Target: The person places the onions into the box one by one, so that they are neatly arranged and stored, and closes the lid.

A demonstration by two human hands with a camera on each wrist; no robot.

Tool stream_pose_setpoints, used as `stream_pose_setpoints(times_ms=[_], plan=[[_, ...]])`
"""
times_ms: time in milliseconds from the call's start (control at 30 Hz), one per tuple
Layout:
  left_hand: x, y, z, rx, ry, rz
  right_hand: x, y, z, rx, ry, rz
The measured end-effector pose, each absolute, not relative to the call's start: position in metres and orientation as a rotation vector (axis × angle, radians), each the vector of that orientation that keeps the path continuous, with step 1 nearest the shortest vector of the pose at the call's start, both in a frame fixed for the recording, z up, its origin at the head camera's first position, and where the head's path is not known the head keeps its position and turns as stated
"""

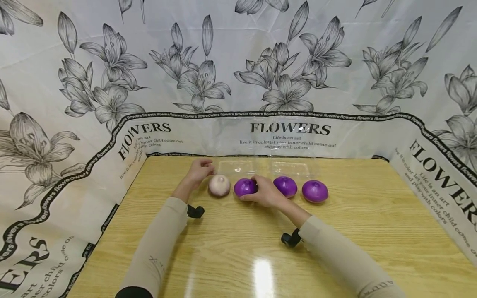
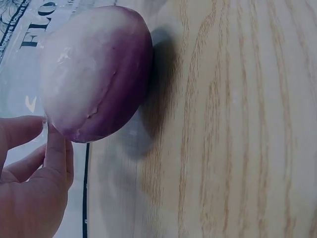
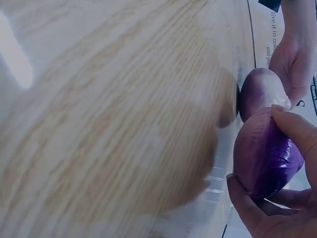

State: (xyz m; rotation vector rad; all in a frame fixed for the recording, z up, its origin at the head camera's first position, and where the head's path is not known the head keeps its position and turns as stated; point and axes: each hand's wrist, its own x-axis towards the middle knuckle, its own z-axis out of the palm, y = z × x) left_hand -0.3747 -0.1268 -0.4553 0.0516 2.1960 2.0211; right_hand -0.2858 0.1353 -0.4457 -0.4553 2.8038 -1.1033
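Observation:
Four-in-a-line is how the onions sit: a pale onion (image 1: 219, 185) at the left, then purple ones. My right hand (image 1: 265, 192) grips the second, a purple onion (image 1: 244, 188), thumb on one side and fingers on the other. Behind them lies a clear plastic box (image 1: 236, 167), its transparent lid raised against the cloth. At the box's left edge, beside the pale onion, my left hand (image 1: 200, 170) pinches the clear plastic between thumb and fingers. In the left wrist view the pale onion (image 2: 96, 74) hides part of that edge.
Two more onions, one purple onion (image 1: 285, 186) and another purple onion (image 1: 315, 191), sit right of my right hand. A flower-printed cloth (image 1: 290, 78) surrounds the wooden table (image 1: 231, 248) at the back and sides.

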Motion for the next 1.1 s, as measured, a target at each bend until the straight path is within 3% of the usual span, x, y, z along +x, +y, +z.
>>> stream_pose_setpoints(times_ms=[567, 1100], plan=[[-0.378, -0.126, -0.456, 0.032, 2.196, 2.024, -0.281, 0.148, -0.413, -0.561, 2.794, -1.044], [-0.377, -0.125, -0.458, 0.016, 2.179, 2.079, -0.313, 0.142, -0.399, -0.606, 2.834, -1.099]])
